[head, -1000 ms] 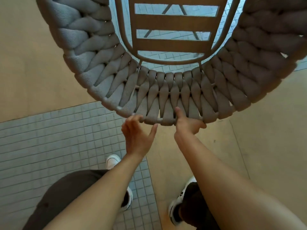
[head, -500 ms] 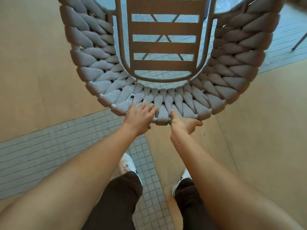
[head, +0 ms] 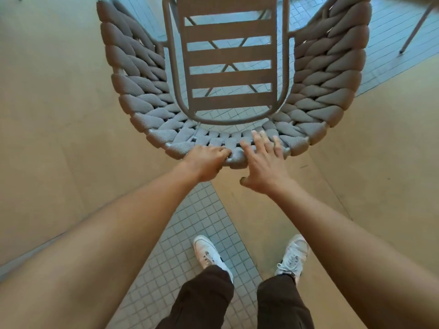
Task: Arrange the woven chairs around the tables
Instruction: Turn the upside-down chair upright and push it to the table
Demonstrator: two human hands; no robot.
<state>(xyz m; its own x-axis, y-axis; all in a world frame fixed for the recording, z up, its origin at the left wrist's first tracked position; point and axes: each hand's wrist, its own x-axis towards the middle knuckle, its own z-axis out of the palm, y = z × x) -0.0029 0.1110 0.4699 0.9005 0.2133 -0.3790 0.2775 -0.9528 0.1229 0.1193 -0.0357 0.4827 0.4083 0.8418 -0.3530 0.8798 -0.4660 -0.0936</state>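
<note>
A grey woven chair (head: 142, 91) with a curved braided back and a slatted seat (head: 229, 55) stands directly in front of me, seen from above and behind. My left hand (head: 205, 160) is curled over the top rim of the backrest at its middle, gripping it. Just to its right, my right hand (head: 264, 162) lies over the same rim with its fingers spread flat on the weave and the thumb hanging free below.
The floor is tan panels with a strip of small pale blue tiles (head: 180, 252) running under my white shoes (head: 209, 252). A thin metal leg (head: 414, 32) of other furniture stands at the upper right. The tiled area continues beneath the chair.
The chair has moved away from me and sits lower in view. My left hand has closed over the rim. My right hand has opened from a grip to spread fingers.
</note>
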